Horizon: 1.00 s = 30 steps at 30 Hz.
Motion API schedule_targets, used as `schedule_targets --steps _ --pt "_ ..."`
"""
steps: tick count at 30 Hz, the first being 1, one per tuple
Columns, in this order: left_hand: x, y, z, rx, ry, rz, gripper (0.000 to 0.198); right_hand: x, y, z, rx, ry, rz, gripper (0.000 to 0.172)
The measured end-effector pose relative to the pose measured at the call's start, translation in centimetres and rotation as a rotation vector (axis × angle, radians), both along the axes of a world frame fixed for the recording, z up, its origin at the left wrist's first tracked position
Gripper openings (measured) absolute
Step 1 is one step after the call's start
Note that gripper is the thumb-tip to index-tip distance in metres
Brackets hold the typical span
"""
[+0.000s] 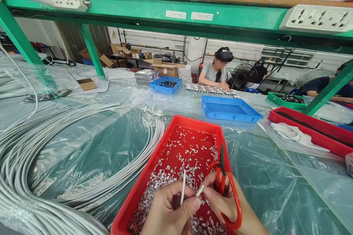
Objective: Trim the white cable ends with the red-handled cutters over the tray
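The left hand [172,205] pinches a white cable [183,188] above a red tray [199,119]. The right hand [224,202] grips red-handled scissors [237,202].

Blue trays [233,108], power strips [317,19], black fan [243,75]

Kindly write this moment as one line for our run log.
left hand: holds white cable | right hand: holds scissors, touches white tip | below: red tray, silver scraps | left side: cable bundle
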State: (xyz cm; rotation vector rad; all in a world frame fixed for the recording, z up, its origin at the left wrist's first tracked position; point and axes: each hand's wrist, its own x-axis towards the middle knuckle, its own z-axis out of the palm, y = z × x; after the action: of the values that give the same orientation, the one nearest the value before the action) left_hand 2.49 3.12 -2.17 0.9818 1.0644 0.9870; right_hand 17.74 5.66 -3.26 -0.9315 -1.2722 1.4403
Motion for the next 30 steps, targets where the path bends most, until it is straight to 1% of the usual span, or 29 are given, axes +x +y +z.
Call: schedule_targets --steps 3,5,7,9,11,13,16,19,21,23,25,26,28,30 --pt "-0.15 0.04 -0.06 -0.022 -0.107 -0.071 0.048 -0.02 -0.07 0.18 -0.061 0.057 0.105 0.033" --pt "-0.23 0.09 -0.28 -0.004 -0.137 -0.123 0.045 0.1 -0.14 0.01 -0.117 0.101 0.167 0.034" --pt "-0.29 0.18 -0.54 0.056 -0.14 -0.218 0.044 0.19 -0.22 -0.15 -0.184 0.15 0.236 0.033" --pt "-0.27 0.3 -0.71 0.147 -0.132 -0.321 0.046 0.14 -0.29 -0.12 -0.251 0.202 0.311 0.033" --pt "-0.15 0.37 -0.7 0.209 -0.116 -0.375 0.049 -0.02 -0.36 0.09 -0.317 0.249 0.384 0.032" --pt "0.03 0.35 -0.59 0.231 -0.094 -0.354 0.049 -0.2 -0.4 0.34 -0.364 0.296 0.436 0.032" --pt "0.2 0.22 -0.51 0.265 -0.024 -0.199 0.045 -0.29 -0.4 0.46 -0.358 0.356 0.448 0.032" --pt "0.14 0.15 -0.71 0.292 0.12 -0.052 0.033 -0.23 -0.38 0.27 -0.271 0.334 0.373 0.026" --pt "0.08 0.16 -0.87 0.319 0.204 0.005 0.025 -0.24 -0.37 0.15 -0.232 0.298 0.315 0.023" --pt "0.11 0.14 -0.92 0.353 0.224 0.046 0.021 -0.37 -0.36 0.16 -0.247 0.313 0.289 0.024" --pt "0.22 0.06 -0.81 0.35 0.165 0.053 0.018 -0.51 -0.34 0.27 -0.303 0.367 0.301 0.028" --pt "0.29 0.01 -0.73 0.323 0.124 0.034 0.017 -0.55 -0.32 0.35 -0.331 0.386 0.321 0.031" --pt "0.38 -0.1 -0.6 0.251 0.06 -0.036 0.018 -0.52 -0.28 0.46 -0.368 0.381 0.362 0.033" --pt "0.42 -0.19 -0.61 0.187 0.055 -0.096 0.018 -0.34 -0.22 0.48 -0.36 0.34 0.36 0.031"
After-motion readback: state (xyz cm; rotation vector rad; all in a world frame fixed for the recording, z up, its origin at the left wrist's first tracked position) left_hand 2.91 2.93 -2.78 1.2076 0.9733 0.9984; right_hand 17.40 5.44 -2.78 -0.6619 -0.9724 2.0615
